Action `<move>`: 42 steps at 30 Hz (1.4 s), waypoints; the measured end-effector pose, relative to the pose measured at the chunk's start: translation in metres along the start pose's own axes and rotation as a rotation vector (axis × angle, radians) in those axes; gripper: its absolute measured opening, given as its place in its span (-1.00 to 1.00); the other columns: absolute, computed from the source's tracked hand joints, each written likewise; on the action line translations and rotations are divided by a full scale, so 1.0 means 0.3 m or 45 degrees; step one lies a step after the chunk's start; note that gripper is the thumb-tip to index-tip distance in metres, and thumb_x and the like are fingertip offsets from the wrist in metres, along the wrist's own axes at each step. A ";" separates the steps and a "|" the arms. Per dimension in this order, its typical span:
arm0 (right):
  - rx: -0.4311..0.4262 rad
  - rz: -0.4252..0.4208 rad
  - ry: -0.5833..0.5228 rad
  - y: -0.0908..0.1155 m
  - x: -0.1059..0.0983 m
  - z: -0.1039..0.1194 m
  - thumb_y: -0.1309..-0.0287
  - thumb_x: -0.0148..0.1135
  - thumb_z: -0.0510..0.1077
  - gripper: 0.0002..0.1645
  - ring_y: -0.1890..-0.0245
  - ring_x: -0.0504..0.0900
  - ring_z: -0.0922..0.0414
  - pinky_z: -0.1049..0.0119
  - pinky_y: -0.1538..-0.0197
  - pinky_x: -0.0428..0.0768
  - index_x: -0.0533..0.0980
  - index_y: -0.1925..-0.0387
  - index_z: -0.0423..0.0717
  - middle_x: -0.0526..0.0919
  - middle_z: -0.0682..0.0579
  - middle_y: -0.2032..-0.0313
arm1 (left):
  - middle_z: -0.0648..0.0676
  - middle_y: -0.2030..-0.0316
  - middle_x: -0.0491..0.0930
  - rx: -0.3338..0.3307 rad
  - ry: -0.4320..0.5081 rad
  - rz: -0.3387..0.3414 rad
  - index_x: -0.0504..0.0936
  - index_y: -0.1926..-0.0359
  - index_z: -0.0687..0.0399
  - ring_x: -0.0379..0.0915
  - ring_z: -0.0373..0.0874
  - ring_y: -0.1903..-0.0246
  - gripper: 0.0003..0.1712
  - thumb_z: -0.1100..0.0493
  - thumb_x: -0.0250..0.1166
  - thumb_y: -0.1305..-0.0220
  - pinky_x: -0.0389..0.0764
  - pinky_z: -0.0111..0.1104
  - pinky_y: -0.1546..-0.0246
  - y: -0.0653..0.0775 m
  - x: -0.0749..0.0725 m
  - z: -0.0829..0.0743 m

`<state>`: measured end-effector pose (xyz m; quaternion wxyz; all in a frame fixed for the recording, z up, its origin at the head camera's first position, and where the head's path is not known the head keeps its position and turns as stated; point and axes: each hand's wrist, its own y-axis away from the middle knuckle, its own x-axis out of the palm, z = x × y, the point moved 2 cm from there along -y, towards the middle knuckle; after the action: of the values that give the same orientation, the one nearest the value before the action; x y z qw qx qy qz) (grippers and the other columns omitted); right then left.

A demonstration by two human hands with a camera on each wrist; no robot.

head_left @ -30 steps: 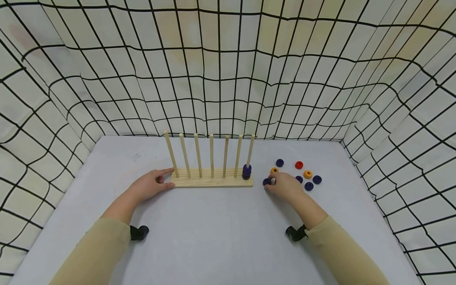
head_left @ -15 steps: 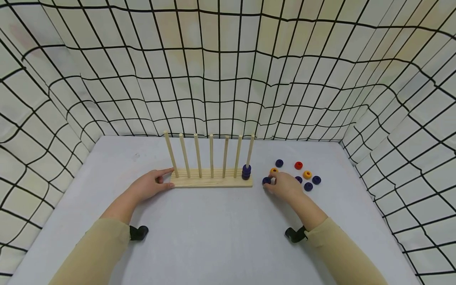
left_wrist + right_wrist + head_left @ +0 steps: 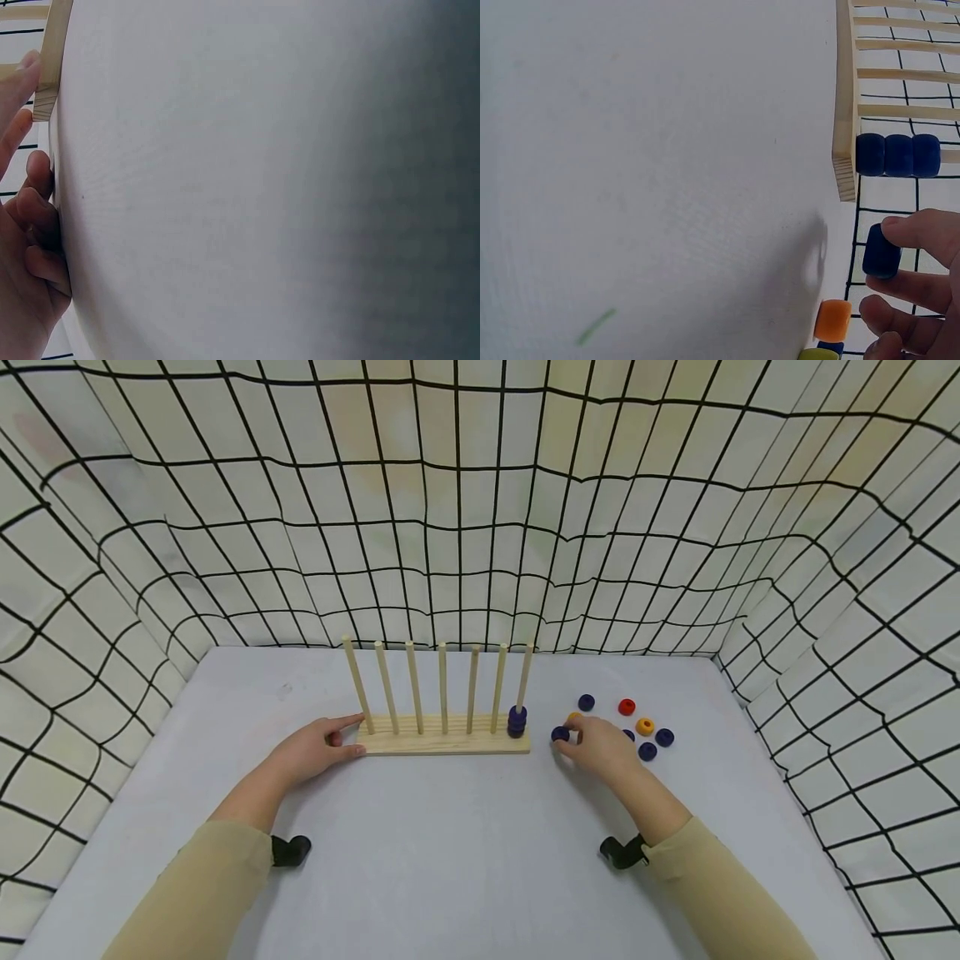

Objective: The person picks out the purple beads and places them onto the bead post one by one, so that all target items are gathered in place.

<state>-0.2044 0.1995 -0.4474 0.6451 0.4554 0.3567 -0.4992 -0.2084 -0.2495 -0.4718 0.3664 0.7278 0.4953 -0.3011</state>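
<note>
I'm seeing right hand (image 3: 603,750) pinching blue bead (image 3: 881,253) right of peg board (image 3: 442,744); left hand (image 3: 311,750) gripping its left end. Loose beads (image 3: 664,738) sitting farther right, right hand partly hiding some.

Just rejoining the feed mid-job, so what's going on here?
A person's left hand holds the left end of a wooden rack with seven pegs. Their right hand pinches a blue bead just right of the rack, not on any peg. Three stacked blue beads sit on the rightmost peg; the other six pegs are bare. Loose beads lie farther right, including a red bead.
</note>
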 end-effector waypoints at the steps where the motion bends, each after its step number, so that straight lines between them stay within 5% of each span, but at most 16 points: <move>1: -0.001 -0.003 -0.001 0.001 -0.001 0.001 -0.21 0.31 0.21 -0.37 0.41 0.50 0.09 0.27 0.42 0.45 0.54 -0.21 -0.02 0.60 0.01 0.27 | 0.04 0.36 0.37 0.001 0.001 0.000 0.33 -0.46 0.00 0.26 -0.09 0.39 -0.15 -0.24 0.33 -0.26 0.26 -0.22 0.33 0.000 -0.001 -0.001; 42: -0.097 -0.227 -0.080 0.041 -0.041 0.035 -0.21 0.29 0.22 -0.45 0.37 0.48 0.08 0.25 0.40 0.44 0.61 -0.10 -0.01 0.58 0.05 0.31 | 0.04 0.36 0.37 -0.011 0.012 0.012 0.31 -0.47 0.01 0.26 -0.09 0.39 -0.14 -0.24 0.32 -0.27 0.27 -0.23 0.34 0.002 -0.004 0.005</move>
<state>-0.1955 0.1945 -0.4298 0.6259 0.3811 0.3940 -0.5548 -0.2083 -0.2514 -0.4714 0.3685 0.7301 0.4948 -0.2938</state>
